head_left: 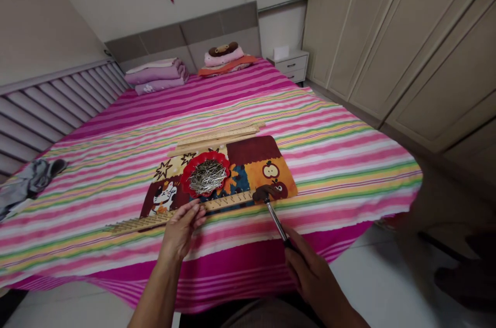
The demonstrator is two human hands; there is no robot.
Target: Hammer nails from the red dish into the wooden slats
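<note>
My right hand (310, 268) is closed around the dark grip of a hammer (276, 218). Its dark head rests at or just above the right end of a long wooden strip (228, 202), and I cannot tell whether they touch. A row of nails sticks up along the strip. At the strip's near edge, left of its middle, my left hand (185, 224) pinches it between thumb and fingers. Just behind the strip sits a red scalloped bowl (186, 183) heaped with loose nails. Under the bowl lies a patterned mat (253, 151) with a cat and apple print.
More wooden strips (220, 136) lie behind the mat. The bed (333, 147) has a striped cover, with folded bedding (158, 76) near the headboard. Grey clothing (29, 183) lies at the left edge. A nightstand (294, 67) and wardrobe (372, 33) stand to the right.
</note>
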